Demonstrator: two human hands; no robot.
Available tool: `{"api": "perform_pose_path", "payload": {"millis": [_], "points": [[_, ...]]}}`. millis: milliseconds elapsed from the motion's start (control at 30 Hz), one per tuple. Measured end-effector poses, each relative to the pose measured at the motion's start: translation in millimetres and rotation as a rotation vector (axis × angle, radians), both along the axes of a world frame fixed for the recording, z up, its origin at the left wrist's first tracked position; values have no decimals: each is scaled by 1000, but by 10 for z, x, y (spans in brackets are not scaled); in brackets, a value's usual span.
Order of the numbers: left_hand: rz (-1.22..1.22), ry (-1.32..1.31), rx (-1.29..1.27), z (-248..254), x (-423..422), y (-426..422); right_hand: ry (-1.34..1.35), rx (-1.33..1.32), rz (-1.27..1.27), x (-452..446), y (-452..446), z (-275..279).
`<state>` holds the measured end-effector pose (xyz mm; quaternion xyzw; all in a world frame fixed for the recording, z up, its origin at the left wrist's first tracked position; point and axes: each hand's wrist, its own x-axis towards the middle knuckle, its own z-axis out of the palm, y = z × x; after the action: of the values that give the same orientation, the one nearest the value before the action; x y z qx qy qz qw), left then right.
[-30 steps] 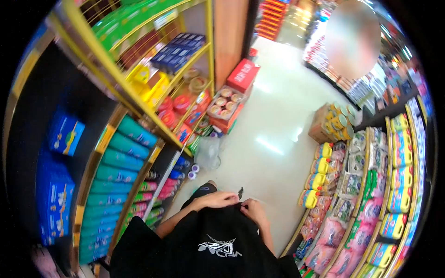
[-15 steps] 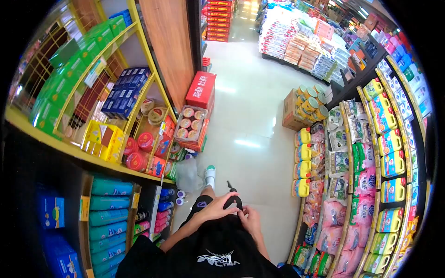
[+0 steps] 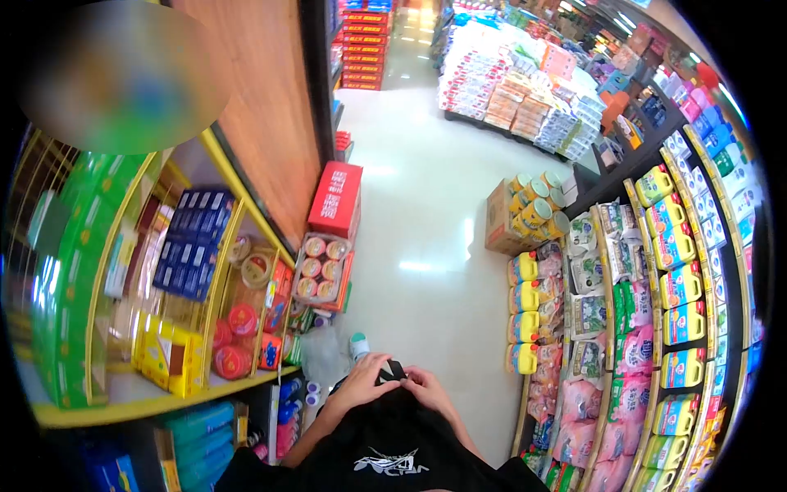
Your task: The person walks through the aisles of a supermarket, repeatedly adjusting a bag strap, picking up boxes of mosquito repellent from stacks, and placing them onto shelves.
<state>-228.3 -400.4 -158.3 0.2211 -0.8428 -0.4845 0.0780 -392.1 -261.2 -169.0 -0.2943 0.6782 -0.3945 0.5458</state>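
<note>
In front of the black shirt (image 3: 385, 426), my two hands are close together at waist height. My left hand (image 3: 365, 385) curls around one side of a black strap-like band (image 3: 393, 368), which bends into a small loop. My right hand (image 3: 424, 388) pinches the band's other side, fingertips pressed together. What the band belongs to is hidden by my fingers and the shirt. A foot in a white sock and slipper (image 3: 358, 346) shows just beyond my left hand.
Yellow-framed shelves with green boxes (image 3: 78, 271) and dark blue boxes (image 3: 193, 242) stand at left. A red carton (image 3: 336, 197) and packed tubs (image 3: 321, 266) sit on the floor. Detergent jugs (image 3: 521, 328) line the right shelves, near a carton of cans (image 3: 507, 217).
My hands have drawn back a little toward the shirt with the black band, whose dangling end no longer shows. The view has turned slightly left.
</note>
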Motion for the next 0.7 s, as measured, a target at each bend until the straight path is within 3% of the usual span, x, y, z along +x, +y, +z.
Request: {"api": "perform_pose_path", "payload": {"millis": [67, 133, 200, 267, 300, 400, 533, 667, 700], "points": [[-51, -168, 86, -529, 51, -258, -71, 51, -112, -112, -135, 29], [-232, -342, 246, -1599, 235, -482, -189, -23, -246, -176, -236, 118], [-373, -486, 323, -1712, 89, -656, -266, -88, -300, -326, -359, 113], [-498, -617, 337, -798, -122, -814, -321, -120, -299, -394, -328, 103], [-516, -626, 466, -498, -262, -888, -327, -135, -327, -396, -310, 116], [-529, -659, 366, -1031, -557, -935, -356, -251, -364, -547, -497, 54], [-383, -403, 529, -944, -1073, -1073, -404, -371, -408, -738, -735, -120], [-65, -270, 1116, -717, -1522, -1285, -332, -365, -500, -1103, -952, -304], [-114, -205, 1240, -639, -1621, -1360, -323, -341, -518, -1182, -949, -290]]}}
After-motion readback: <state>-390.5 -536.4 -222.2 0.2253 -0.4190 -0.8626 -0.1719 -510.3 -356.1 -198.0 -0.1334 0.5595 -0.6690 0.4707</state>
